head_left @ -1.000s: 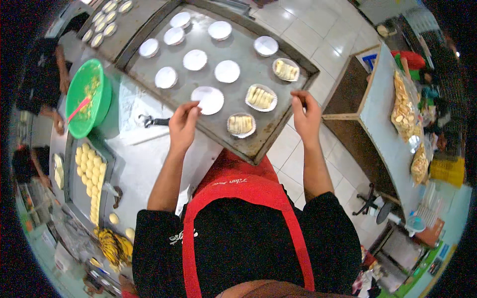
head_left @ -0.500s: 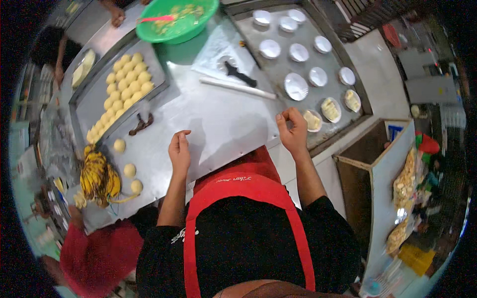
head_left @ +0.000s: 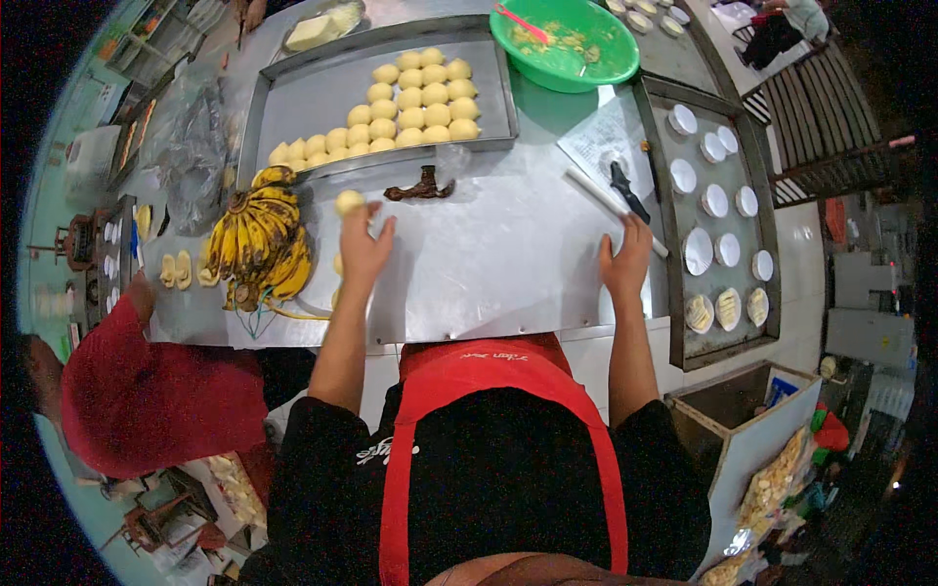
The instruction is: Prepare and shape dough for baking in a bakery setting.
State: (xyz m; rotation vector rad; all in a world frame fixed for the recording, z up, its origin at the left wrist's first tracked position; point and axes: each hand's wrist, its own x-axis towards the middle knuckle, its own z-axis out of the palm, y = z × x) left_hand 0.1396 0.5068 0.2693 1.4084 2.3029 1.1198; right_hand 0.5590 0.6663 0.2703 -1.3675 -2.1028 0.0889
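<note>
Left hand [head_left: 365,249] over the metal table [head_left: 489,259], thumb and fingers spread; its fingertips are at a lone dough ball [head_left: 347,201], contact cannot be told. That ball lies on the table, outside any container, just right of a banana bunch [head_left: 256,230].

Right hand [head_left: 626,262]: thumb apart from loosely bent fingers, beside a dark-handled tool [head_left: 631,198] and a pale rod [head_left: 592,191]; nothing seen in its grip.

Containers: grey tray [head_left: 318,93] ahead, holding pale yellow dough balls [head_left: 409,98] packed in rows at its right side and along the near edge. Green bowl [head_left: 565,82] beyond it, with a yellowish mixture [head_left: 549,47] and a pink utensil [head_left: 521,21]. Right-hand tray [head_left: 696,284]: nine white fluted cups [head_left: 714,201], plus three at the near end filled with pale ridged pastries [head_left: 727,310]
</note>
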